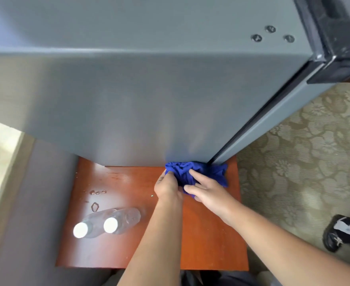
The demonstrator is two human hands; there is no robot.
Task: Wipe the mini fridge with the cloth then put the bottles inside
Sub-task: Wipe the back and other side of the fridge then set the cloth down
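The grey mini fridge (141,104) fills the upper view, seen from above, its door (273,120) on the right side closed. A crumpled blue cloth (192,172) lies on the wooden table at the fridge's bottom corner. My left hand (167,187) grips the cloth's left part. My right hand (208,191) rests on the cloth with fingers spread, pressing it. Two clear plastic bottles with white caps, one (81,229) on the left and one (116,222) beside it, stand on the table at the lower left.
The reddish wooden table (207,248) carries the fridge; small water spots (96,199) lie near the bottles. Patterned carpet (304,166) lies to the right, with a dark shoe (339,234) on it. A grey wall is on the left.
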